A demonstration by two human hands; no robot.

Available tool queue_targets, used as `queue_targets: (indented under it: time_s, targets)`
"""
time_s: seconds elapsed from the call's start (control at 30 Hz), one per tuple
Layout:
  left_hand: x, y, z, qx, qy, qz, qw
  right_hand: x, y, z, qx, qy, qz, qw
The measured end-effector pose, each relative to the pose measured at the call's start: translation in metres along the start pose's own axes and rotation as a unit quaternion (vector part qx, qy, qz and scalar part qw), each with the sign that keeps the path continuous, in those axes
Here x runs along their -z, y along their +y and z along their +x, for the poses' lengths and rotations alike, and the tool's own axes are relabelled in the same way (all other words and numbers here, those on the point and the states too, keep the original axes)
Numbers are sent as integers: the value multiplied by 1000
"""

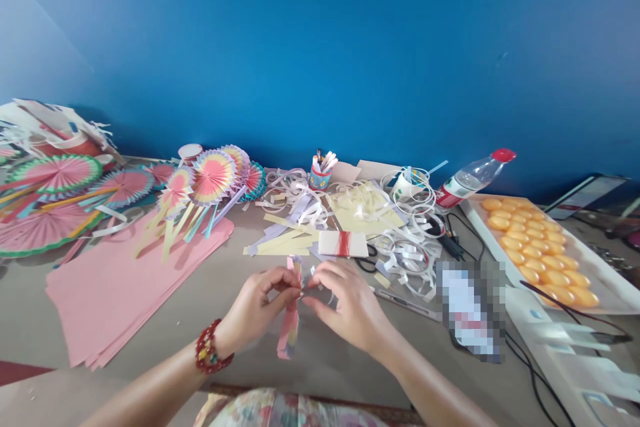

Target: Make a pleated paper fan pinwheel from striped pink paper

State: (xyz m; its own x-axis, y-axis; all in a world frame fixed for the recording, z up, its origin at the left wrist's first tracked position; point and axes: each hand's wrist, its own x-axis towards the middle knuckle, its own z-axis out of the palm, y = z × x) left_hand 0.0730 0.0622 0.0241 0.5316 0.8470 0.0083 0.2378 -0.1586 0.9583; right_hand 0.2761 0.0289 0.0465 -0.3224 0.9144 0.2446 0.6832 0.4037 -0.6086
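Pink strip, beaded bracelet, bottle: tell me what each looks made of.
Pink strip: probably matte paper, with crisp straight edges.
Beaded bracelet: glossy with small highlights; perhaps glass, stone or plastic.
Bottle: likely clear, glossy plastic, see-through with highlights.

A blue wall (350, 47) rises beyond the grip, lighter far to its left. A grey-brown tabletop (330, 363) spreads beneath the grip.

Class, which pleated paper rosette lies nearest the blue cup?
The teal-edged rosette at the right end of the group; all the other rosettes lie farther left, away from the blue cup.
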Motion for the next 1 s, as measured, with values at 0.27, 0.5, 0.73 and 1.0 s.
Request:
queue_targets:
  time_s: [0.27, 0.5, 0.73, 1.0]
  targets:
    - [1, 2, 0, 14, -8, 0, 1000, -10, -5, -1, -2, 22, 15, 1000]
    - [3, 5, 2, 15, -21, 22, 999, -16, -7, -9, 58, -8, -19, 998]
    - [0, 4, -1, -32, -24, 79, 996, -14, 11, -7, -45, -15, 142, 989]
    - [0, -4, 0, -222, 11, 153, 963, -33, 25, -5, -148, -55, 388, 908]
